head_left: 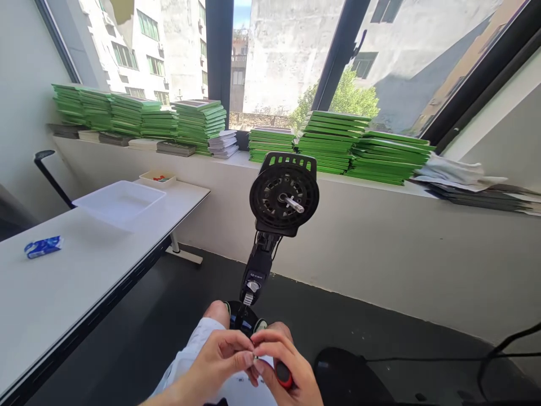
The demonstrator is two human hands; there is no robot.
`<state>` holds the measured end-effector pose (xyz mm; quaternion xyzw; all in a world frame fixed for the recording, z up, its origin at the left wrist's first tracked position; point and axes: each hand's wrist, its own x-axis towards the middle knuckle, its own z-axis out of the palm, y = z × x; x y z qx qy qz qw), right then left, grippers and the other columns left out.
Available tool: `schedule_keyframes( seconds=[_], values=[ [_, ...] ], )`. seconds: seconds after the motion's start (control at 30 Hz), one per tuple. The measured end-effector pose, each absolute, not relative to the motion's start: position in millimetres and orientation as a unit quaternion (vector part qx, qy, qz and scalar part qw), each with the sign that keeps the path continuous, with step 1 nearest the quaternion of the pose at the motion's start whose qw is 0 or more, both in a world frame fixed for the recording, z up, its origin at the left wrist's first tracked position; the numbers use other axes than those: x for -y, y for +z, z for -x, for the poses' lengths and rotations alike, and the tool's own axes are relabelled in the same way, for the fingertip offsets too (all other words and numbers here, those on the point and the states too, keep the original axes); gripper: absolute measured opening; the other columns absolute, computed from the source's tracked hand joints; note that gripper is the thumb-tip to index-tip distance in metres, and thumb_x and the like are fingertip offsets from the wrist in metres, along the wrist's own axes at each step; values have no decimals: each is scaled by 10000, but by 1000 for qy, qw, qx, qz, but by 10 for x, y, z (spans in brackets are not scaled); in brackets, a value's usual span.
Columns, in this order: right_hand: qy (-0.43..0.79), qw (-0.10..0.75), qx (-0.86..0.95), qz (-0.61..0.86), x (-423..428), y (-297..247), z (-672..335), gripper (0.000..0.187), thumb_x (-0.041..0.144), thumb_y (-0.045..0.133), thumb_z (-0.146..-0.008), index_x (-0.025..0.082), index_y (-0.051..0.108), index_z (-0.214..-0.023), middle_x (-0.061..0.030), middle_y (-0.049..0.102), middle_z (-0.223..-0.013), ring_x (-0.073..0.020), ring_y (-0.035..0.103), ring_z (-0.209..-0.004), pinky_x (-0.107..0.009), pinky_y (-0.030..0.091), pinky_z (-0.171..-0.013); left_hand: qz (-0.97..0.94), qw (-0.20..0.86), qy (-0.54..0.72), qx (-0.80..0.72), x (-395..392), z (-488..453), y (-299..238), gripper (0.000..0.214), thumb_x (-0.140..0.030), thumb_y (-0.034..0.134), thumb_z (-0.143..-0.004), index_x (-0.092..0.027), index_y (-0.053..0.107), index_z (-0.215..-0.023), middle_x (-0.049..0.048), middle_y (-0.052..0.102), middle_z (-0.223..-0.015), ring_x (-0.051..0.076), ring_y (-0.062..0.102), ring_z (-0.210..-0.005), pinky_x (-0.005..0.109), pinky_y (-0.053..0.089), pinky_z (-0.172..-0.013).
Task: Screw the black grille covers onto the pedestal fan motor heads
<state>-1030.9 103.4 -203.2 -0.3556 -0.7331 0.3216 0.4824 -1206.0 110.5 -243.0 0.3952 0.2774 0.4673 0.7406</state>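
Note:
A black fan without its blades or grille stands upright between my knees, its motor head [283,195] with a bare metal shaft facing me and its stem [256,272] running down to the base [244,317]. Low in the view, my left hand [218,361] and my right hand [286,366] meet just in front of the base. Their fingertips pinch a tiny pale part I cannot make out. A red-handled tool [283,375] is tucked in my right palm.
A white table [63,282] on the left carries a white tray [119,201], a small tray of bits [158,179] and a blue packet [43,246]. Stacks of green books [333,148] line the window ledge. A black cable [499,352] and a black round object [350,378] lie on the dark floor at right.

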Motion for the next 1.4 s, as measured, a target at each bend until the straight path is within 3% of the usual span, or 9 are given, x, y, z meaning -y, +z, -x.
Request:
schedule_keyframes(
  seconds=[0.1,0.2,0.4,0.5,0.6,0.93,1.17,1.27,1.4],
  values=[
    [277,481,731,397,-1141,-1703,10166,85,277,674,-951,293,757,-943,-58,753,-1116,-184,740,-908,-246,594,-720,-476,658,508,-287,-1264,12070,-2065,365,-515,799,-845,-151,780,-834,65,739,-767,180,711,-714,295,576,-706],
    [213,531,696,433,-1368,-1186,10014,92,337,715,-925,280,768,-877,-89,726,-1237,-247,727,-1030,-280,588,-658,-560,448,650,-251,-1577,12120,-1474,249,-393,666,-981,-210,778,-856,49,760,-843,172,704,-838,279,561,-786],
    [128,627,650,410,-2103,-302,10019,83,371,766,-884,288,768,-891,-56,625,-1414,-284,631,-1253,-345,580,-793,-571,180,785,-157,-2653,12155,-465,275,-373,648,-999,-303,651,-1265,43,691,-1321,210,625,-1285,396,455,-1159],
    [106,622,663,403,-2357,-190,10111,72,366,763,-887,295,769,-883,-35,639,-1379,-260,612,-1276,-365,552,-899,-660,189,712,-149,-3051,12131,-348,514,-463,667,-971,-308,518,-1438,76,576,-1500,266,517,-1428,450,394,-1222],
    [92,604,686,396,-2463,-206,10156,78,371,753,-893,298,777,-881,-27,652,-1353,-245,606,-1273,-360,531,-926,-712,241,646,-133,-3196,12104,-374,663,-498,648,-971,-291,387,-1545,111,609,-1456,285,596,-1334,435,504,-1113],
    [116,590,664,445,-2498,-218,10076,211,486,742,-880,279,777,-872,-47,653,-1363,-169,642,-823,-341,512,-693,-691,226,677,-114,-3232,11956,-336,396,-420,554,-1032,-245,578,-1386,84,670,-1374,240,627,-1269,362,485,-1100],
    [84,563,682,459,-2574,-140,10052,286,517,734,-859,241,752,-789,-69,681,-1276,-203,652,-946,-364,519,-820,-681,224,684,-134,-3263,11944,-355,372,-427,558,-1029,-228,612,-1339,79,688,-1338,228,645,-1223,340,505,-1056],
    [108,565,669,470,-2626,-130,10064,275,509,748,-840,240,725,-889,-75,682,-1274,-163,641,-848,-321,517,-722,-679,233,682,-139,-3279,11952,-347,343,-413,572,-1024,-230,638,-1307,69,706,-1294,217,659,-1179,321,518,-1014],
    [160,612,637,441,-2692,-149,10082,496,495,809,-789,277,633,-1198,-84,655,-1342,-189,663,-1023,-270,521,-704,-676,245,683,-131,-3294,11951,-332,332,-394,579,-1022,-234,634,-1308,61,703,-1298,209,655,-1174,308,513,-1006]
  ],
)
